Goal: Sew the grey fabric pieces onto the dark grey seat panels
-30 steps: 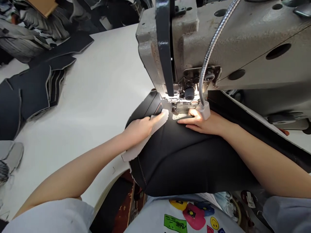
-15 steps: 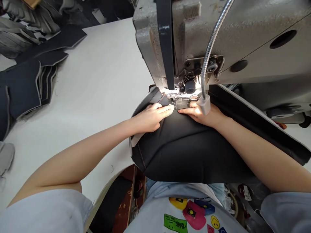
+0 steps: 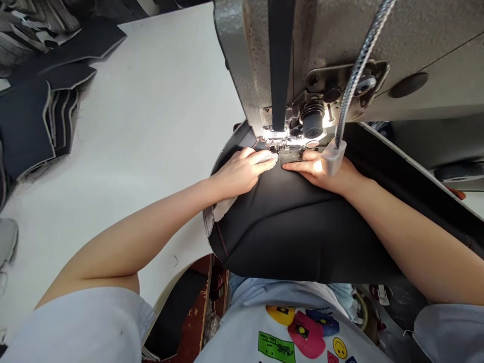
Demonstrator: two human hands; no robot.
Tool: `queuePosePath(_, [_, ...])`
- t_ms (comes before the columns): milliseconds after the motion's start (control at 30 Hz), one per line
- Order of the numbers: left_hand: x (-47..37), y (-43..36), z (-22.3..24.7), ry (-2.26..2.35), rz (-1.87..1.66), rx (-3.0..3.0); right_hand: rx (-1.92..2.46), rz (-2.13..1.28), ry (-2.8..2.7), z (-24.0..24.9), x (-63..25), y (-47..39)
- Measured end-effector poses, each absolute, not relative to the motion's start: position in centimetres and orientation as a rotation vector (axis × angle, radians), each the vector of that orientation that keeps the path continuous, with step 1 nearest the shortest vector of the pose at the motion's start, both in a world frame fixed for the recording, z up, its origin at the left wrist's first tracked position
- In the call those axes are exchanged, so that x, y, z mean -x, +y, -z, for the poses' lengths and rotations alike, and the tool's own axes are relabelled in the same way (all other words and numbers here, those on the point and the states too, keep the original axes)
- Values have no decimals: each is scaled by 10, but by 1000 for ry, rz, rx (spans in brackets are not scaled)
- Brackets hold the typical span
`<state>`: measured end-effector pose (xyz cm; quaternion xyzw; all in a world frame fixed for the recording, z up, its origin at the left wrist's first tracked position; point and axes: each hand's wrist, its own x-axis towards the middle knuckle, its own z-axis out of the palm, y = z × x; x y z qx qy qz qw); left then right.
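Head view — lamp (image 3: pixel 333 157) partly hides the right hand (image 3: pixel 333 174).

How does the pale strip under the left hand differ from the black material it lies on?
The pale strip is light and finely ribbed; the black material is dark and smoother. The pale strip is narrow and partly covered by the left hand, while the black material is broad and mostly in view. Both reach toward the sewing machine.
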<state>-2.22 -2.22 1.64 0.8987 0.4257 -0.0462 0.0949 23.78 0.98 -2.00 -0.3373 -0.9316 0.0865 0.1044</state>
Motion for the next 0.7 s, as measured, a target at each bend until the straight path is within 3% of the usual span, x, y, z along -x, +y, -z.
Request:
queuePosePath(367, [19,-19,-15,1320,193,-2681,1056,-166,-2754,19,-239,14])
queuePosePath(700, [14,-25,-21,1393,262,-2773,1141,-349,-2588,17,-235,6])
